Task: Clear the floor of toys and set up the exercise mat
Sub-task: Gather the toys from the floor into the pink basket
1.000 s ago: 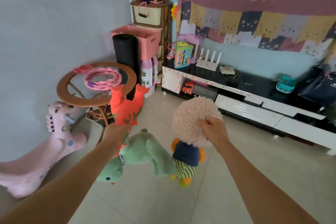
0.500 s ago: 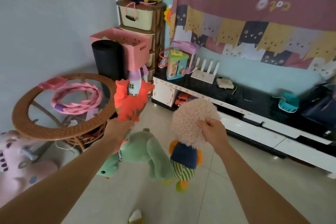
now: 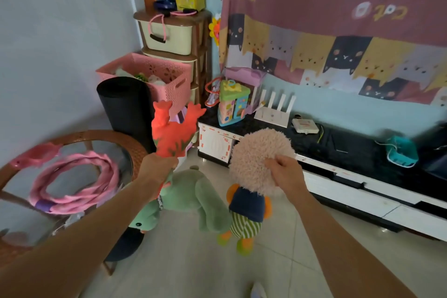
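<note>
3 soft toys are off the floor, on their way to the pink basket (image 3: pixel 154 72).

The left grip (image 3: pixel 157 168) squeezes the red toy (image 3: pixel 173 132) and green dinosaur (image 3: pixel 191 195). The right grip (image 3: pixel 284 170) pinches the fluffy doll (image 3: pixel 256 155). I think dropping them in comes next. The rolled black mat (image 3: pixel 125 101) stands beside the basket.

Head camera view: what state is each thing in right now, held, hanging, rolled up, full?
Left hand: gripping two toys.
Red toy: held, sticking upward.
Green plush: held, dangling.
Right hand: gripping the doll's fluffy head.
Doll: hanging off the floor.
Black mat: rolled up, standing on end.
Pink basket: open, holding toys.
Pink hoop: lying on the round table.
</note>
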Tool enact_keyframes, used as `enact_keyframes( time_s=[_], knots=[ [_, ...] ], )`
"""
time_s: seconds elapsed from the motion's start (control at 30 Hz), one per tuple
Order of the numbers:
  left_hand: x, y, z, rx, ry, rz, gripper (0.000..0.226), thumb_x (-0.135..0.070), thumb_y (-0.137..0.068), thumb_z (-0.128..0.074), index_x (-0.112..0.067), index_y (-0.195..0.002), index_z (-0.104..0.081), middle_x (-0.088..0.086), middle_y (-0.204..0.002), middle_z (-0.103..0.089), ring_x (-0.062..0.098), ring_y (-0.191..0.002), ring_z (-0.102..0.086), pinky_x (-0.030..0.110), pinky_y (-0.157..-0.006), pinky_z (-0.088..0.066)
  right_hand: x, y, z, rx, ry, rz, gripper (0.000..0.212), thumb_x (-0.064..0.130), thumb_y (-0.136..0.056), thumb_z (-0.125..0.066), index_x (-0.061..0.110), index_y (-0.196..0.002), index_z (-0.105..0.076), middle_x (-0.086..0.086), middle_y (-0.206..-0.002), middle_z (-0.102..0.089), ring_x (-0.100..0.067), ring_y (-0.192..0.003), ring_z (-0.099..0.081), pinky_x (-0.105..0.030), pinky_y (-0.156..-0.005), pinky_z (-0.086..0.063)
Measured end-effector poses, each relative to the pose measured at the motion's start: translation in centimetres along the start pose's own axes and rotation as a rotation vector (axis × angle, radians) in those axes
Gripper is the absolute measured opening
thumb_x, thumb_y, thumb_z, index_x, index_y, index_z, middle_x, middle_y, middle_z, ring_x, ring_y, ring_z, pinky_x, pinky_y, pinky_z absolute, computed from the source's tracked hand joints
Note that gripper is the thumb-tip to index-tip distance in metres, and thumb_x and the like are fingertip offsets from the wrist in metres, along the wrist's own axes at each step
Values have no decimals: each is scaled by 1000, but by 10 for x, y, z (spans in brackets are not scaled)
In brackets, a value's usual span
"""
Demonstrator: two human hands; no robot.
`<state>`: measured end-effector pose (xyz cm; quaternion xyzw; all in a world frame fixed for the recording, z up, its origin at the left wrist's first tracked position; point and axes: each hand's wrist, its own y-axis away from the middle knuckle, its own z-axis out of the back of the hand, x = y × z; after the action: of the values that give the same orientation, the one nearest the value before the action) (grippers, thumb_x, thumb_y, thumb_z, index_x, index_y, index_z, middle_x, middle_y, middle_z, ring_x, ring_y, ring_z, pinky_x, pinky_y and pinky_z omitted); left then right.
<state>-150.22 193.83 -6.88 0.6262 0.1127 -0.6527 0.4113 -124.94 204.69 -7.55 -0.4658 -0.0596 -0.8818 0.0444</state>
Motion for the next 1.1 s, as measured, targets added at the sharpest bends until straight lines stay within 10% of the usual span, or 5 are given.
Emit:
enact_keyframes(
  time_s=[0.53,1.1],
  knots=[
    [-89,-133,-105,-337,67,-33,16,-4,-61,-56,-5,-51,-43,9,-49,-38,22,-45,-34,29,-50,-35,56,-277,-20,292,27,266,36,17,-87,-54,17,-58,-32,-11,-63,-35,-20,-61,-39,-30,-61,-29],
    [-198,-272,-69,-511,97,-122,27,-2,-61,-57,-7,-39,-44,5,-36,-40,21,-35,-37,26,-46,-37,203,-447,-151,432,63,591,39,17,-84,-56,18,-54,-33,-5,-53,-35,-20,-55,-40,-33,-56,-30]
  ],
)
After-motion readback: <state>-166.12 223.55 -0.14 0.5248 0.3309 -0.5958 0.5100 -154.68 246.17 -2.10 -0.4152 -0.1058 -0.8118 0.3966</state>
